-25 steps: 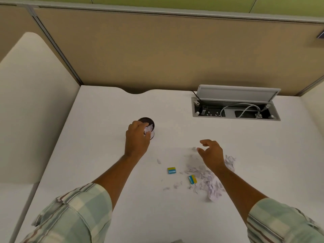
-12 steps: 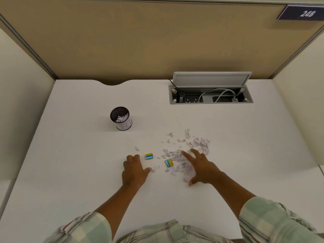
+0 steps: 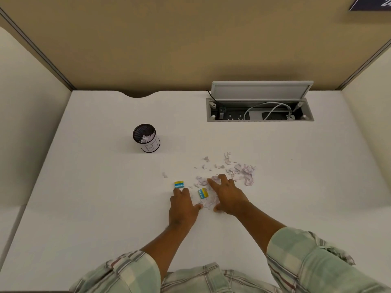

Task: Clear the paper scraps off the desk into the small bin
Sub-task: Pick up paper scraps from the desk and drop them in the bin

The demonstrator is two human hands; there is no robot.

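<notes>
both hands are back down on the white surface (image 3: 88, 208) after the left one's trip to the bin. the left hand (image 3: 183, 205) lies flat, fingers spread and empty, fingertips touching a small blue-and-yellow block (image 3: 179, 184). the right hand (image 3: 227, 197) is splayed over the torn white paper scraps (image 3: 243, 171), raking them toward a second such block (image 3: 203, 193) between the hands. beyond the fingertips more scraps lie loose. far left of them, the small black mesh bin (image 3: 146, 137) already holds paper, so another handful looks next.
</notes>
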